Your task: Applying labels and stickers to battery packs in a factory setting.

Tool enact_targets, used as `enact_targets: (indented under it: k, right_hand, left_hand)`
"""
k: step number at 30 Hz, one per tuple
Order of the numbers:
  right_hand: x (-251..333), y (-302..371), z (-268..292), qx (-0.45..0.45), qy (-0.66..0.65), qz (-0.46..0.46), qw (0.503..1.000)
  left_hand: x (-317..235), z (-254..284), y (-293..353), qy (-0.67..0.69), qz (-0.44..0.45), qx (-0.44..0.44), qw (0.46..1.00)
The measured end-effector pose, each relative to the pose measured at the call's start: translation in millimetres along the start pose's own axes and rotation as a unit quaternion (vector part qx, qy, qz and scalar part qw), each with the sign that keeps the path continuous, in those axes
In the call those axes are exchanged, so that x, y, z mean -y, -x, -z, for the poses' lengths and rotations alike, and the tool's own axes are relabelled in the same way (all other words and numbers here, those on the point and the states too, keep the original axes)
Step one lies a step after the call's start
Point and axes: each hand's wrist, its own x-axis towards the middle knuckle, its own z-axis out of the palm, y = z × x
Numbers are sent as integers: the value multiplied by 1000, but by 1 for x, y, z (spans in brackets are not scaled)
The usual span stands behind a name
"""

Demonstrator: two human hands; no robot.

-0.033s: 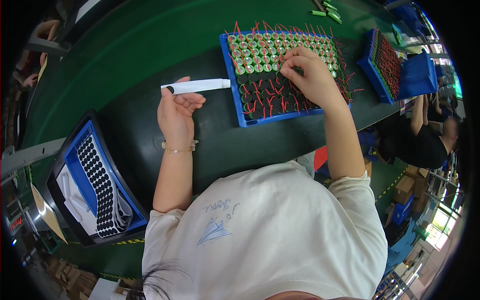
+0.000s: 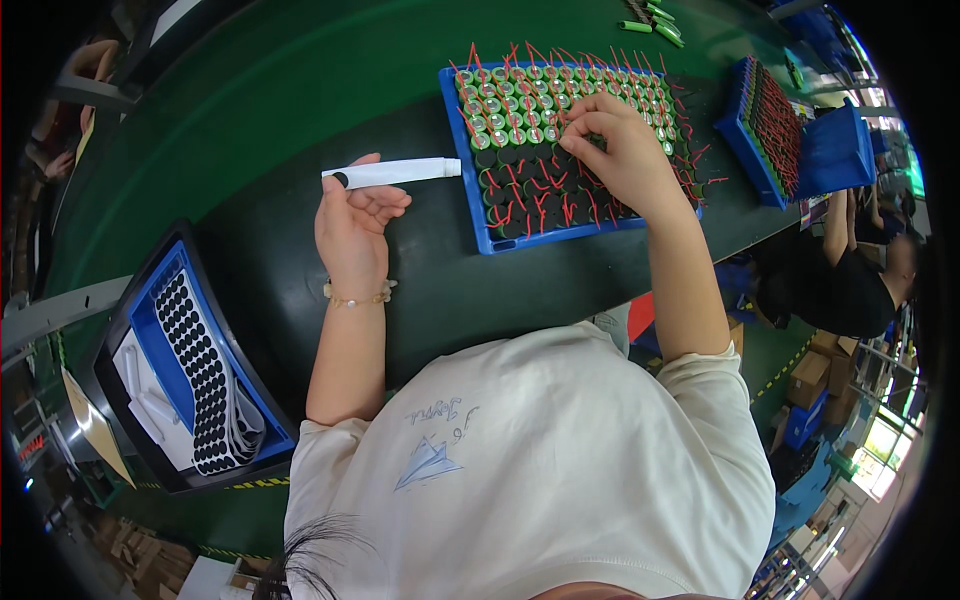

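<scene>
My left hand (image 2: 352, 238) is closed on a strip of white backing paper (image 2: 405, 170). A round black sticker (image 2: 340, 180) sits at its left end by my thumb. The strip's other end reaches the left wall of a blue tray (image 2: 468, 170). Rows of green battery cells (image 2: 498, 104) stand upright in that tray, with red wires sticking up. The far rows show bare metal ends; nearer ones have black tops (image 2: 507, 190). Over the middle of the cells, my right hand (image 2: 630, 160) has thumb and forefinger pinched together; whatever is between them is too small to make out.
To the left, a black tray (image 2: 118, 340) holds a blue bin with folded sheets of round black stickers (image 2: 195, 350). Another blue tray of wired cells (image 2: 765, 130) stands tilted at the right, beside a blue bin (image 2: 838, 148). Loose green cells (image 2: 660, 22) lie at the far edge.
</scene>
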Motion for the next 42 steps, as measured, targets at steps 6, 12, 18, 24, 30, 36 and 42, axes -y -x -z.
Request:
enact_targets:
  k: [6, 12, 18, 24, 30, 36, 42]
  right_hand:
    - [7, -1, -4, -19, 53, -20, 998]
    - [26, -6, 3, -92, 149, 7, 985]
    - [94, 4, -17, -54, -53, 115, 991]
    - [112, 2, -62, -151, -7, 204, 967]
    - [112, 0, -72, -180, -28, 168, 969]
    - [104, 11, -67, -122, -104, 195, 968]
    - [36, 8, 4, -130, -87, -67, 985]
  left_hand:
    - [-2, -3, 2, 8, 5, 1, 1000]
    - [1, -3, 9, 28, -11, 84, 996]
    - [-2, -13, 23, -72, -12, 186, 980]
    - [2, -16, 29, -78, -66, 215, 971]
    - [9, -18, 29, -103, -74, 213, 969]
    - [7, -22, 27, -99, -63, 194, 974]
    - [6, -13, 17, -56, -52, 70, 995]
